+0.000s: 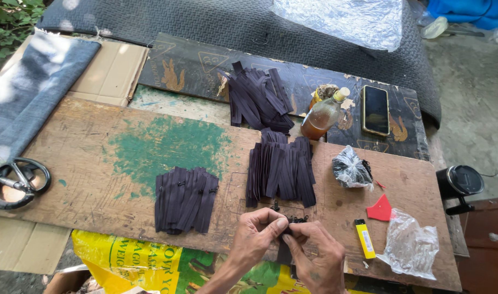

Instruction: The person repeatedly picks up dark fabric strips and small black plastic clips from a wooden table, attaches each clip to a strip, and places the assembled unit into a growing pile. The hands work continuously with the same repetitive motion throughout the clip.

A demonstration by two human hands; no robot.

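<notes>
My left hand (255, 235) and my right hand (314, 255) meet at the near edge of a worn wooden board (96, 158). Together they pinch a dark purple zipper strip (285, 251) that hangs down between them. Small black sliders (296, 219) lie on the board just beyond my fingers. A fanned stack of the same dark strips (281, 170) sits right behind my hands. Another stack with sliders fitted (186, 199) lies to the left. A third pile (258, 98) rests further back on a dark panel.
Scissors (12, 182) lie at the left edge. A bottle of amber liquid (324, 115), a phone (376, 109), a small black bag (350, 169), a yellow lighter (365, 238), a red plastic piece (380, 208) and a clear bag (412, 245) crowd the right side.
</notes>
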